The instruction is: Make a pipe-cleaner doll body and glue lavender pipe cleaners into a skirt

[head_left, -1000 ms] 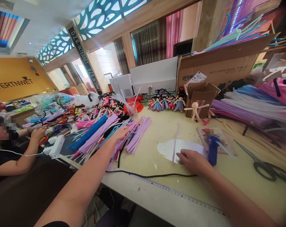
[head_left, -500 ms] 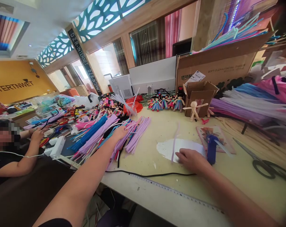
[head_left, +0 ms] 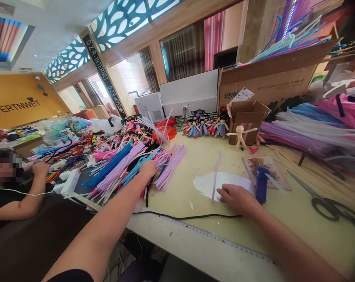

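My left hand (head_left: 148, 168) is curled over a pile of pipe cleaners (head_left: 133, 160) in purple, blue, pink and white. Its fingertips are hidden, so what they grip does not show. To the right of it lies a bundle of purple pipe cleaners (head_left: 170, 168). My right hand (head_left: 234, 196) rests on the table with its fingers bent together; anything inside them is hidden. A single purple pipe cleaner (head_left: 215, 178) lies just left of these fingertips, across a white patch (head_left: 203, 186) on the tabletop.
A blue glue gun (head_left: 262, 184) stands by a picture card (head_left: 253, 164), with scissors (head_left: 327, 203) at the right. Behind are small dolls (head_left: 195, 129), a bare beige figure (head_left: 240, 137) and a cardboard box (head_left: 247, 117). A measuring tape (head_left: 212, 237) runs along the front edge. Someone (head_left: 18, 196) sits at left.
My left hand has drawn slightly back toward me over the pile, and its fingers look more curled. My right hand has hardly moved.
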### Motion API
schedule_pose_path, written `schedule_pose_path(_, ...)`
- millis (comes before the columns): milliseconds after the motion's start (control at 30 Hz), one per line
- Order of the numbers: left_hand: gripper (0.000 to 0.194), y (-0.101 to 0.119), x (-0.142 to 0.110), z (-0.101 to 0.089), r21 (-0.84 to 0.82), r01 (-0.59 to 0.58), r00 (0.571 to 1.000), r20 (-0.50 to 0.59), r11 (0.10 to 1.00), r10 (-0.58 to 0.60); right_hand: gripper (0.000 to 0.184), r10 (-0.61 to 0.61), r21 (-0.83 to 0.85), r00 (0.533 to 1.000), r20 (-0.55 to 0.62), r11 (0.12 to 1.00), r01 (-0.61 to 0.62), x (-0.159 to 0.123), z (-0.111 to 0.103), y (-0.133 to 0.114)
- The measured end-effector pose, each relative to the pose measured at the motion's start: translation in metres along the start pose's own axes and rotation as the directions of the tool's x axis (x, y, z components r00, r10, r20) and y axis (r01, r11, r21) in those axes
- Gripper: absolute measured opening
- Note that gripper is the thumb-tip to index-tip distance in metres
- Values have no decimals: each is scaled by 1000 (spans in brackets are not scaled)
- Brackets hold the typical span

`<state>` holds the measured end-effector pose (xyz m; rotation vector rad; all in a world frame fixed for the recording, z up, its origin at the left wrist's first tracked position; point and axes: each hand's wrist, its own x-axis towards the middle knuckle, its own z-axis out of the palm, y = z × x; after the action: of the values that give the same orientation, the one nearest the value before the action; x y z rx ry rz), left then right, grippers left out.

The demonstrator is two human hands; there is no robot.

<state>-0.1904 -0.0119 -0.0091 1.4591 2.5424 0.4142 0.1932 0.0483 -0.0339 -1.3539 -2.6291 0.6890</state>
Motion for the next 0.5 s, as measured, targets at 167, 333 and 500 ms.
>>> schedule_pose_path(167, 13, -5, 3, -24, -44, 169, 985, 44, 985, -167, 34, 12, -5, 1000, 9, 1000, -12, 0, -1, 0)
schedule_pose_path(333, 10, -7, -7, -46, -270, 242, 969, 117, 932, -217, 34, 29, -6, 999, 27, 1000, -29, 1, 0, 1)
schedule_pose_path(500, 19, -6, -13, -60, -462, 231, 973, 131, 857, -191, 34, 28, -17, 999, 34, 999, -27, 2, 0, 0)
